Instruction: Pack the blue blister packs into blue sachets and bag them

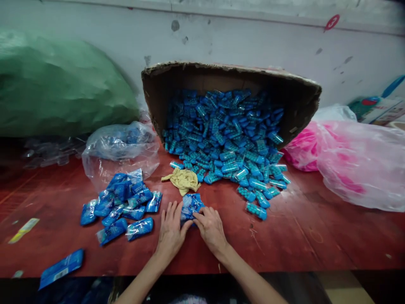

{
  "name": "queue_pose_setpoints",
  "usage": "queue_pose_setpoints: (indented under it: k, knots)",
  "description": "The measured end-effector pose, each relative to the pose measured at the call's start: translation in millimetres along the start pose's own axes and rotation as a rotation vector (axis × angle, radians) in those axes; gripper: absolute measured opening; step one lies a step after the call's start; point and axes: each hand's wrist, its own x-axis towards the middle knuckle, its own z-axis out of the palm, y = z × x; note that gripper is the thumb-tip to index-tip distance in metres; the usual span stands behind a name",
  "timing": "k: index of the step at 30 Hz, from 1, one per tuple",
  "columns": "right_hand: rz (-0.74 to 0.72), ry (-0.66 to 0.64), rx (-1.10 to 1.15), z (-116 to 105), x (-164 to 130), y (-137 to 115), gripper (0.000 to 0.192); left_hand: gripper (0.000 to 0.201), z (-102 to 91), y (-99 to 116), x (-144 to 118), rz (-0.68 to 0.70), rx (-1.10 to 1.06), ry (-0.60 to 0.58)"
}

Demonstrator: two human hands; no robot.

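Observation:
My left hand [171, 230] and my right hand [210, 228] rest on the red table [300, 236], and both pinch a small blue plastic packet [190, 205] lying between them. To the left lies a heap of several filled blue packets [122, 207]. Behind my hands sits a crumpled yellow cloth [183, 180]. A cardboard box [284, 90] tipped on its side spills many small blue tubes [228, 139] onto the table, some reaching near my right hand.
A clear plastic bag [120, 145] with blue items sits at the left, under a big green sack [57, 84]. Pink plastic bags [354, 162] lie on the right. A loose blue packet [61, 268] hangs at the table's front edge. A white wall stands behind.

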Motion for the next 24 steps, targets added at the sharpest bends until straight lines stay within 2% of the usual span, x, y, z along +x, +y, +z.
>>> queue_pose_setpoints:
  k: [2, 4, 8, 10, 12, 14, 16, 18, 24]
  knots:
    - [0.014, 0.032, 0.055, -5.7, 0.9, -2.4, 0.020, 0.059, -2.7, 11.7, 1.5, -0.080, -0.111, 0.048]
    - [0.032, 0.073, 0.118, -11.2, -0.7, -5.8, 0.022, 0.058, -4.8, 22.4, 2.4, -0.177, -0.189, 0.052]
    - [0.048, 0.150, 0.349, -14.2, -6.2, -8.6, 0.027, 0.021, -2.4, 34.1, 3.1, -0.284, -0.301, -0.063]
    - [0.137, 0.183, 0.563, -12.8, -5.0, -4.9, 0.037, 0.018, 1.1, 36.1, 4.0, -0.324, -0.386, -0.096]
    - [0.260, 0.125, 0.835, -11.7, 0.1, 0.9, 0.044, 0.019, 4.9, 36.9, 5.0, -0.373, -0.462, -0.140]
    - [0.343, -0.027, 1.090, -11.4, 7.1, 5.9, 0.033, 0.020, 8.7, 37.0, 6.0, -0.404, -0.499, -0.173]
    - [0.390, -0.142, 1.245, -11.2, 13.2, 8.1, 0.022, 0.022, 12.7, 36.1, 7.1, -0.409, -0.511, -0.157]
    - [0.431, -0.139, 1.254, -9.6, 17.1, 7.9, 0.023, 0.024, 16.6, 33.7, 8.6, -0.420, -0.528, -0.123]
    - [0.447, 0.029, 1.052, 2.6, 20.4, 6.2, 0.021, 0.030, 26.7, 24.6, 18.4, -0.471, -0.620, -0.119]
